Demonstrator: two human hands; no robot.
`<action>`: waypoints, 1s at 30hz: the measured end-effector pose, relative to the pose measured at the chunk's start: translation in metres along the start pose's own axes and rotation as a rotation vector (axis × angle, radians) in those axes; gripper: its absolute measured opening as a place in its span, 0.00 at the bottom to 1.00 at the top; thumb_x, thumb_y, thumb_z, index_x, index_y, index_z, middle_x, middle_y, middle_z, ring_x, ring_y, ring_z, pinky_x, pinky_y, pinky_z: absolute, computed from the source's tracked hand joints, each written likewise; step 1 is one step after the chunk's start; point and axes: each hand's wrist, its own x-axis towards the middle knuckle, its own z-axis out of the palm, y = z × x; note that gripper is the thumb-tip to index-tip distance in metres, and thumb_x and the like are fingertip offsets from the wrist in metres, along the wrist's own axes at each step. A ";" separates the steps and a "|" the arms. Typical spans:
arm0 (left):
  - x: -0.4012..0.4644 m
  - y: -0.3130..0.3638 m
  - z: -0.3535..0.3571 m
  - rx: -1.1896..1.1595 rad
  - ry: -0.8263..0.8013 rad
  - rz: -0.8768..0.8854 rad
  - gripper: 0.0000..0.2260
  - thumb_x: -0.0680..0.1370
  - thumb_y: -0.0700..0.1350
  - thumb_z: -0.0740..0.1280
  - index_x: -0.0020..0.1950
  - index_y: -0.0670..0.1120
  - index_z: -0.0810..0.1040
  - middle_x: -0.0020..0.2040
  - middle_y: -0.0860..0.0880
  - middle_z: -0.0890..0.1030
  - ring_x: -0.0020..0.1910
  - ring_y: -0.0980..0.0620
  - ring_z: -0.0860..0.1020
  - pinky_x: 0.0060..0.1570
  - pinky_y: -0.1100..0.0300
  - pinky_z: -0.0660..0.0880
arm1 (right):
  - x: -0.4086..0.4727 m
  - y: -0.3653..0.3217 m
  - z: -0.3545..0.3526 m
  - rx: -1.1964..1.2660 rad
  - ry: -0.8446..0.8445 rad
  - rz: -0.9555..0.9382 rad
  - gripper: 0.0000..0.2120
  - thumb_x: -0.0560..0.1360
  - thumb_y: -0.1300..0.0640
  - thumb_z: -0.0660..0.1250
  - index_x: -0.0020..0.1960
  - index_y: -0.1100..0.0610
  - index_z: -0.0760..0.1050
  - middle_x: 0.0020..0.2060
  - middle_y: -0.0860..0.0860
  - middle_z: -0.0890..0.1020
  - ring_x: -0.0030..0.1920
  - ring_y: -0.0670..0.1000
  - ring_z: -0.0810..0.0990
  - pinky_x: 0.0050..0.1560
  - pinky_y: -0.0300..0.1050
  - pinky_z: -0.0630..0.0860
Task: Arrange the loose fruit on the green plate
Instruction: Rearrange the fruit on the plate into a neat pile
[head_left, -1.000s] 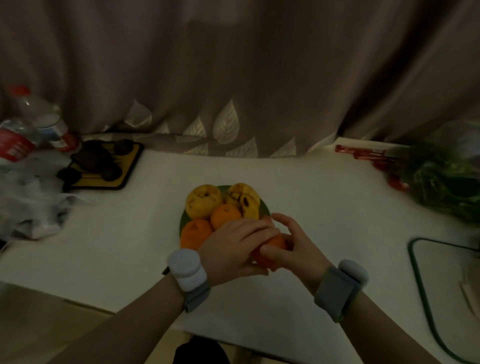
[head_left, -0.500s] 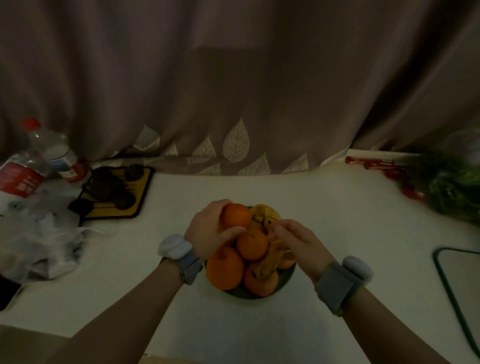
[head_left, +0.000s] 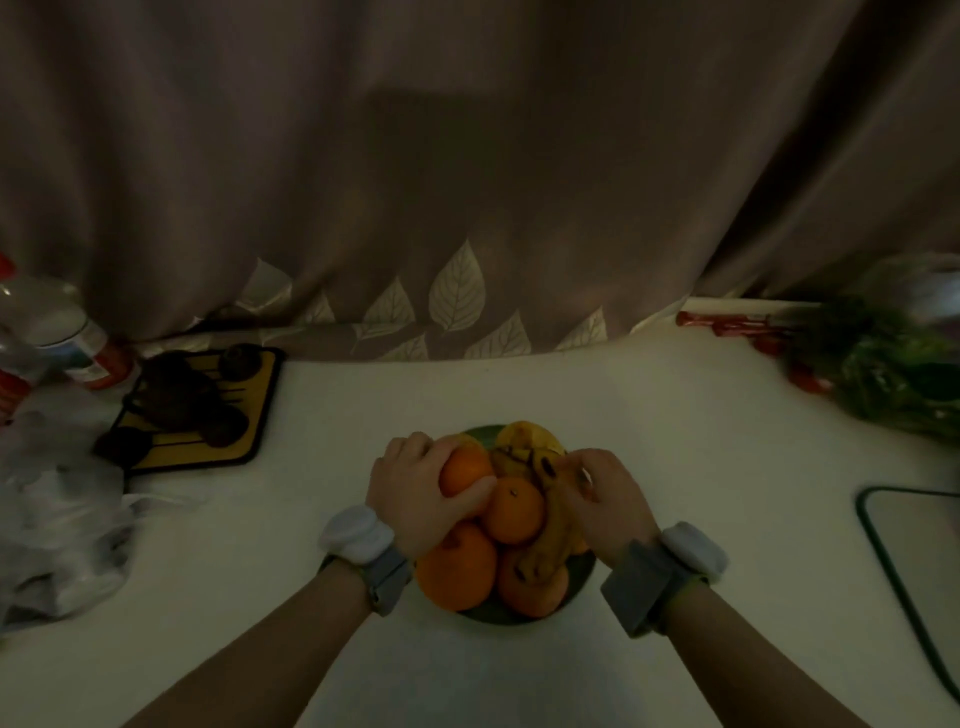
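Note:
The green plate sits in the middle of the white table, heaped with fruit. My left hand is closed around an orange at the pile's upper left. My right hand rests on the right side of the pile with its fingers curled over a spotted yellow banana. A small orange lies between my hands, and two larger oranges fill the front of the plate. A yellow fruit sits at the back.
A yellow and black mat with dark round fruit lies at the left, beside plastic bottles and crumpled plastic bags. Leafy greens lie at the right rear. A green-rimmed board sits at the right edge. A curtain hangs behind.
The view has moved closer over the plate. My left hand stays closed on the orange at the pile's upper left; my right hand has settled onto the banana side.

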 end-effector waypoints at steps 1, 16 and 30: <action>0.001 0.001 0.001 0.003 0.008 0.021 0.39 0.62 0.71 0.51 0.63 0.48 0.73 0.57 0.44 0.75 0.59 0.43 0.70 0.56 0.52 0.66 | 0.003 0.001 0.003 -0.027 0.005 -0.008 0.11 0.76 0.57 0.61 0.56 0.59 0.74 0.59 0.58 0.74 0.58 0.56 0.73 0.53 0.42 0.66; 0.004 -0.012 -0.001 -0.406 -0.246 0.114 0.23 0.71 0.63 0.60 0.63 0.59 0.60 0.59 0.47 0.74 0.52 0.47 0.77 0.46 0.60 0.74 | 0.018 0.005 0.032 -0.123 0.041 -0.038 0.17 0.75 0.63 0.61 0.63 0.60 0.70 0.61 0.63 0.72 0.57 0.65 0.75 0.56 0.53 0.72; 0.033 0.012 0.002 -0.215 -0.327 0.293 0.26 0.74 0.54 0.63 0.70 0.53 0.61 0.69 0.49 0.67 0.62 0.49 0.70 0.57 0.60 0.67 | 0.012 0.012 0.019 -0.248 -0.122 -0.066 0.20 0.78 0.50 0.55 0.70 0.49 0.62 0.64 0.60 0.69 0.61 0.61 0.72 0.62 0.49 0.71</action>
